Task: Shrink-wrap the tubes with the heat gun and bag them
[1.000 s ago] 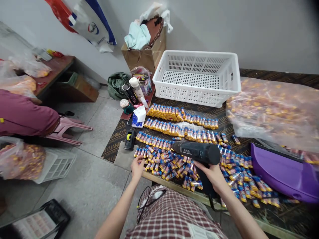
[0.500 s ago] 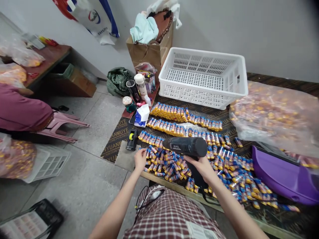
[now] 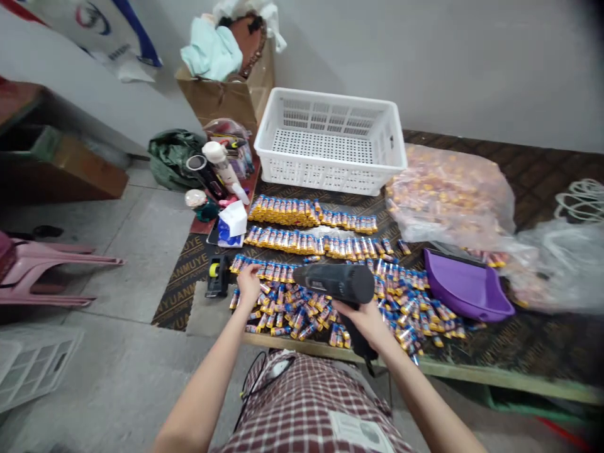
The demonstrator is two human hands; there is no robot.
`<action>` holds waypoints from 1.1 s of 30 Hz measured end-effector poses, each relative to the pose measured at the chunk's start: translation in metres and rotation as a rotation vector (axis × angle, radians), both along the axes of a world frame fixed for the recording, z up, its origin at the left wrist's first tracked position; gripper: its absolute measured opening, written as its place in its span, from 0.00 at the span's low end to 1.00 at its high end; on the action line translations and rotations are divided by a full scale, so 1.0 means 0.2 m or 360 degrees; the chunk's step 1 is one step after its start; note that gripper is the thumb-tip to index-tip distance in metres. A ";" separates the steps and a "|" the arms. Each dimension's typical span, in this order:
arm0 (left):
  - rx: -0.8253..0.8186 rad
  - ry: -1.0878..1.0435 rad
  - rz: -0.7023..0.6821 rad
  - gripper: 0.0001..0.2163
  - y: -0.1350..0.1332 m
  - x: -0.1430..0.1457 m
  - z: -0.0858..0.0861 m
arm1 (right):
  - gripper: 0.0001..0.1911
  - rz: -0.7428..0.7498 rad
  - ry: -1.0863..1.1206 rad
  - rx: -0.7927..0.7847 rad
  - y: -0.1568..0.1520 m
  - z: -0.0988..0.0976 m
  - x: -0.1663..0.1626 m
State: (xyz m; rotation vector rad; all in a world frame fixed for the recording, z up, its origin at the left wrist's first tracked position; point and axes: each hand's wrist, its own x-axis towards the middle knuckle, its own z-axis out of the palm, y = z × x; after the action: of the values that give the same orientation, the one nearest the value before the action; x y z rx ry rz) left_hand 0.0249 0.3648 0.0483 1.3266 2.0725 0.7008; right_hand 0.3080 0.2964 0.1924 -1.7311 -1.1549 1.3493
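My right hand (image 3: 361, 324) is wrapped round the handle of a black hair dryer (image 3: 335, 281), whose barrel lies level over the small tubes, its narrow end pointing left. At the left part of the front row of tubes (image 3: 278, 272) is my left hand (image 3: 248, 286), fingers curled and drawn together; what they pinch, if anything, cannot be made out. These tubes have blue tops and yellow bottoms. Loose tubes (image 3: 302, 311) lie heaped between my arms, and more tubes (image 3: 410, 308) spread to the right. Two further neat rows (image 3: 302, 240) run behind.
A white plastic crate (image 3: 330, 167) stands at the back. A clear bag of small pieces (image 3: 448, 189) and a purple dustpan (image 3: 465, 283) are on the right. On the left are a tape dispenser (image 3: 217, 277), a tissue pack (image 3: 231, 229) and bottles (image 3: 221, 167).
The view has swung to the right, so the table's contents sit further left. My left hand has moved up to the front row. The hair dryer stays in my right hand above the tubes.
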 end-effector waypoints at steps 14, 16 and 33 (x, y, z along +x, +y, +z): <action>-0.0548 0.0801 -0.0288 0.34 0.08 0.49 -0.09 | 0.25 -0.0990 -0.0150 -0.0218 -0.37 0.12 0.67; -0.0572 0.0732 -0.0332 0.31 0.08 0.51 -0.09 | 0.24 -0.1055 -0.0095 -0.0266 -0.36 0.14 0.68; -0.0633 0.0066 -0.0805 0.29 -0.16 0.97 0.00 | 0.21 -0.0939 -0.0035 -0.0251 -0.34 0.12 0.63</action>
State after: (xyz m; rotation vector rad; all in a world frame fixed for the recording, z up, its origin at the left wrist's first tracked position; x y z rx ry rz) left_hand 0.2196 0.3333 0.0490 1.5373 1.6786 0.0392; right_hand 0.4347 0.2281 0.2162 -1.9911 -0.4847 1.0694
